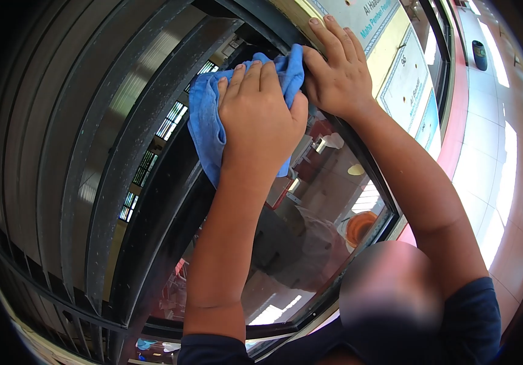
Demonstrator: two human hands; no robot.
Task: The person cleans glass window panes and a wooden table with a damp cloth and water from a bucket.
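Note:
A blue cloth (205, 115) lies bunched against the dark window frame, above the glass pane (310, 237). My left hand (258, 112) presses on it, its fingers bent over the folds and its thumb at the right side. Beside it, my right hand (339, 73) rests on the frame and the yellow wall edge, its fingers extended and spread. The thumb side of the right hand is next to the cloth's upper right end, and no object shows in that hand.
Dark louvre slats (106, 152) fill the left side. Printed signs (404, 79) hang on the yellow wall at the upper right. Beyond them are a tiled walkway (480, 146) and a dark bin (479, 55). Reflections show in the glass.

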